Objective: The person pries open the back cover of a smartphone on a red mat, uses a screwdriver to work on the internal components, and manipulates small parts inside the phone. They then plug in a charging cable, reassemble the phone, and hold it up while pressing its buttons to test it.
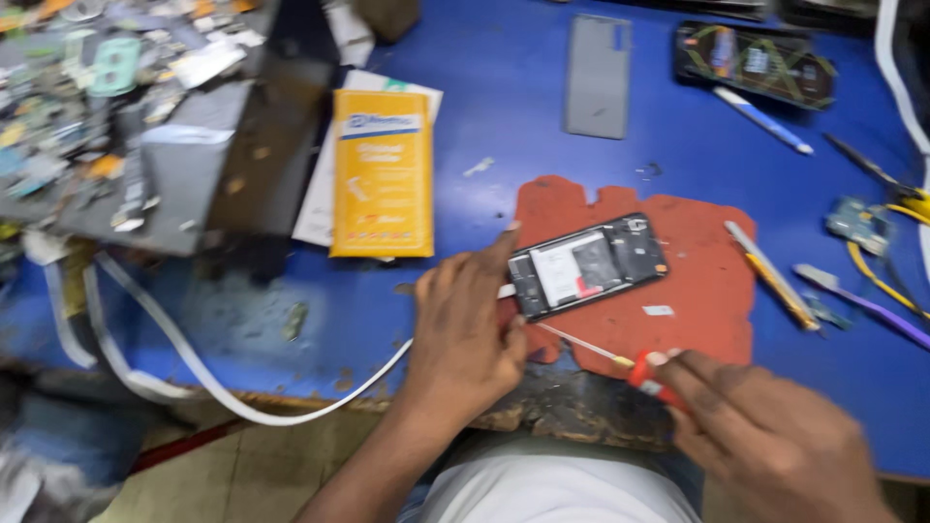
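An opened phone [588, 264] with its back removed lies tilted on a ragged red mat [697, 291], its white and black inner parts showing. My left hand [465, 329] rests at the phone's left end, thumb and forefinger touching its edge. My right hand [765, 436] is closed around a red-handled screwdriver [601, 351]. The thin shaft points up-left, and its tip lies just below the phone's lower left corner.
A yellow packet [382, 172] lies left of the mat, a grey back cover [598, 76] and a second phone [754, 63] at the far side. Tweezers and tools [772, 274] lie right of the mat. A grey box with scrap parts [174, 145] stands left. A white cable [242, 402] hangs over the blue table's front edge.
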